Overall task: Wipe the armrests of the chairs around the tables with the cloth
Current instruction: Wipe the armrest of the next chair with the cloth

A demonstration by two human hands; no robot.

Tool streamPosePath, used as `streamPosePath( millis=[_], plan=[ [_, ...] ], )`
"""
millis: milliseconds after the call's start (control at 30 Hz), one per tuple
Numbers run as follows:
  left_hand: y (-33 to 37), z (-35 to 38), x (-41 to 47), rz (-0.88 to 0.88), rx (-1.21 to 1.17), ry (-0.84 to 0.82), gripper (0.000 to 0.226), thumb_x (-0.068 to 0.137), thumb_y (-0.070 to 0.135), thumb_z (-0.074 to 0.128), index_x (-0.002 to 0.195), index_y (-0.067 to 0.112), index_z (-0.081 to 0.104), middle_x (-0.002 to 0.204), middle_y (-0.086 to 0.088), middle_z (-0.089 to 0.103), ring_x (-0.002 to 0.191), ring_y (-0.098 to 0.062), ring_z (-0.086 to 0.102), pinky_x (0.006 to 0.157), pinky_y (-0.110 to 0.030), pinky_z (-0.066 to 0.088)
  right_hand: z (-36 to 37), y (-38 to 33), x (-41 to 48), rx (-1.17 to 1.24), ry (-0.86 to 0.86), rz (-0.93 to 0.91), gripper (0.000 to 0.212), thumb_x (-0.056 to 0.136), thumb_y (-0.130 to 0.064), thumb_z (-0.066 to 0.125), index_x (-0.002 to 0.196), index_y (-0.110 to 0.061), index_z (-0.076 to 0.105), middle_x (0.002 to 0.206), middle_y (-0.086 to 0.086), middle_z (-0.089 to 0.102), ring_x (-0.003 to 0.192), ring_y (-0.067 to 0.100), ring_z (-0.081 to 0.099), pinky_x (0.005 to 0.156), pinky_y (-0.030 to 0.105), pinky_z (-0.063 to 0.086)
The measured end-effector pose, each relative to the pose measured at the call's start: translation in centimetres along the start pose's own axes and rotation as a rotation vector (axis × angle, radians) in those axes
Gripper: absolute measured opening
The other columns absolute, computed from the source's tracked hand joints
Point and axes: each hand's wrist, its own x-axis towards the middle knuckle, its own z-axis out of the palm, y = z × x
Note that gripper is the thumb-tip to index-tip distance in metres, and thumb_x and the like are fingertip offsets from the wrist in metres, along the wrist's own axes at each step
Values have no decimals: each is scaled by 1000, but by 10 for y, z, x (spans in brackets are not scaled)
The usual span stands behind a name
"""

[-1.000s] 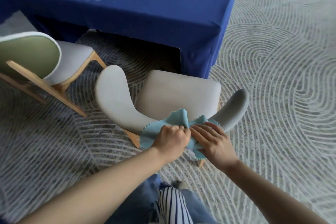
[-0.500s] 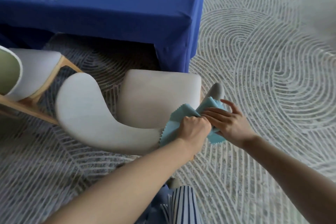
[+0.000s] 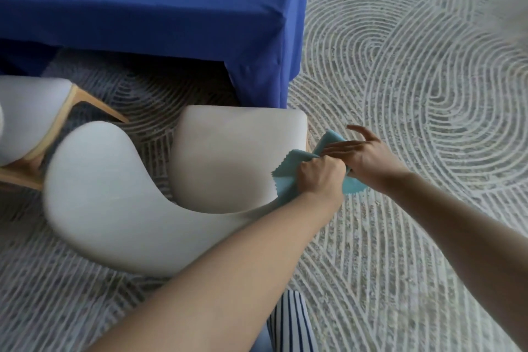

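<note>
A: Where's the cloth (image 3: 285, 180)?
B: Over the right armrest (mostly hidden) of the chair (image 3: 234, 157); left grip (image 3: 321, 177) bunches it; right grip (image 3: 368, 158) presses flat-fingered; armrest likely runs toward the bench (image 3: 143, 23); right nearer its tip.

Cloth (image 3: 285, 181): a thin, matt, pale blue fabric with a pinked, zigzag edge. Chair (image 3: 223, 157): padded and covered in smooth, matt, off-white upholstery. Second chair (image 3: 54, 126): a frame of pale, satin-finished wood is shown under the same upholstery. Worktop (image 3: 143, 23): draped in smooth blue fabric with a faint sheen. Carpet (image 3: 414, 94): rough grey pile, raised in swirling ribs.
</note>
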Motion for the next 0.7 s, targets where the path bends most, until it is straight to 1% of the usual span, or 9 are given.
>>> streamPosePath(
  millis=[67, 133, 167, 233, 300, 367, 467, 567, 700],
  plan=[
    [3, 2, 11, -32, -36, 6, 28, 90, 7, 59, 118, 10, 58, 118, -9, 63, 108, -25, 61, 83, -33, 46, 4, 6, 5, -7, -9, 43, 48, 55, -7, 87, 99, -18, 75, 102, -3, 73, 97, 16, 70, 108, 42, 29],
    [6, 4, 23, -70, -71, 8, 29, 90, 5, 58, 118, 10, 57, 118, -9, 63, 109, -25, 60, 84, -33, 45, 8, 15, 11, -21, -35, 103, 44, 65, -7, 82, 106, -20, 73, 107, -3, 72, 102, 16, 68, 111, 40, 21],
    [6, 5, 28, -86, -91, 8, 29, 90, 3, 57, 119, 10, 57, 119, -9, 62, 110, -25, 60, 85, -33, 45, 10, 20, 15, -22, -66, 149, 42, 73, -8, 76, 112, -22, 71, 111, -4, 70, 107, 16, 66, 114, 40, 17],
    [8, 7, 38, -113, -117, 12, 30, 91, 1, 54, 119, 10, 58, 119, -9, 62, 112, -26, 59, 86, -33, 45, 16, 28, 21, -18, -181, 238, 41, 85, -15, 63, 124, -30, 62, 120, -7, 67, 115, 13, 61, 118, 37, 7],
    [9, 10, 47, -139, -127, 18, 30, 91, 0, 52, 119, 10, 59, 120, -9, 62, 112, -25, 59, 86, -33, 45, 21, 33, 26, -19, -243, 283, 42, 90, -21, 55, 129, -36, 56, 121, -8, 66, 116, 12, 59, 119, 33, 1],
    [10, 14, 56, -158, -126, 23, 30, 91, 1, 53, 119, 10, 59, 120, -9, 63, 111, -25, 60, 85, -32, 46, 23, 38, 29, -30, -249, 318, 42, 92, -20, 51, 130, -38, 54, 119, -7, 67, 115, 12, 59, 119, 32, 0],
    [9, 18, 66, -190, -134, 27, 30, 91, 4, 55, 121, 10, 58, 120, -9, 62, 111, -24, 60, 85, -32, 46, 23, 39, 32, -32, -239, 371, 44, 93, -17, 49, 133, -35, 52, 121, -3, 67, 116, 13, 58, 118, 30, 2],
    [9, 19, 72, -208, -143, 23, 30, 91, 7, 57, 120, 10, 59, 120, -9, 62, 111, -24, 60, 86, -32, 47, 23, 38, 33, -22, -231, 422, 43, 91, -15, 50, 130, -32, 56, 118, 0, 68, 116, 17, 58, 117, 29, 5],
    [10, 20, 70, -207, -124, 25, 29, 91, 7, 57, 120, 11, 59, 119, -7, 63, 111, -24, 60, 86, -32, 47, 16, 22, 31, -5, -217, 542, 41, 92, -10, 47, 127, -26, 60, 111, 9, 69, 114, 24, 58, 115, 29, 11]
  ],
)
